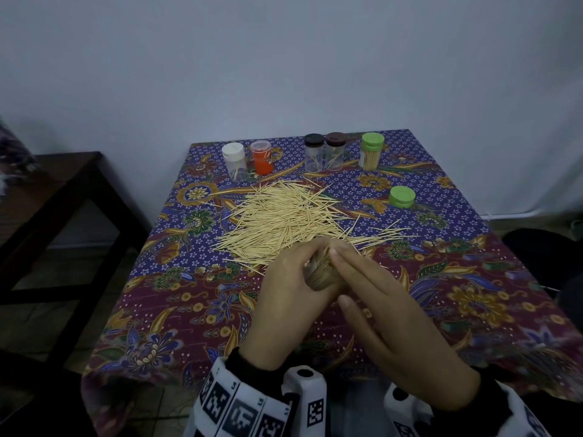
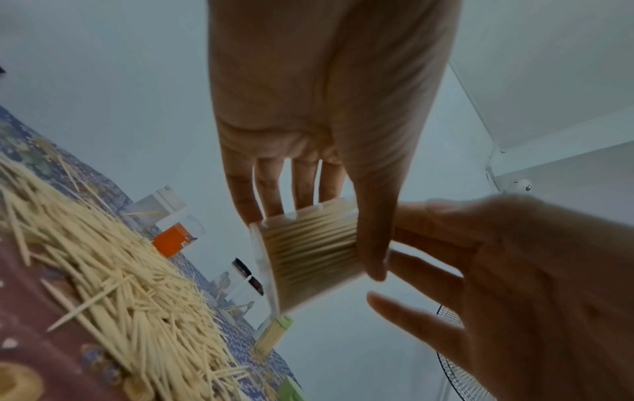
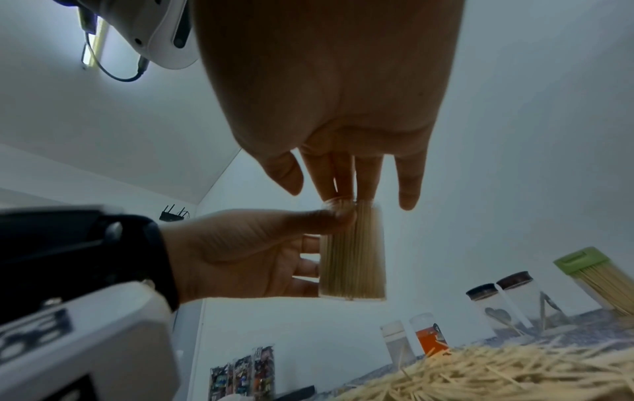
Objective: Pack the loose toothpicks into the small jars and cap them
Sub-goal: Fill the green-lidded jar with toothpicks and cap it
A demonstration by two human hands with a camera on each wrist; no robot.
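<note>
A big pile of loose toothpicks (image 1: 293, 216) lies mid-table on the patterned cloth. Just in front of it my left hand (image 1: 293, 279) grips a small clear jar (image 1: 325, 275) packed full of toothpicks and without a cap. In the left wrist view the jar (image 2: 309, 257) is tilted, held between thumb and fingers. My right hand (image 1: 378, 294) is open, and in the right wrist view its straight fingertips (image 3: 343, 187) touch the top of the jar (image 3: 353, 257). A loose green cap (image 1: 401, 196) sits on the cloth to the right of the pile.
Along the back edge stand a white-capped jar (image 1: 235, 162), an orange jar (image 1: 262, 156), two dark-capped jars (image 1: 314, 152) (image 1: 335, 151) holding a few toothpicks each, and a full green-capped jar (image 1: 372, 151). A dark wooden side table (image 1: 47, 190) stands left.
</note>
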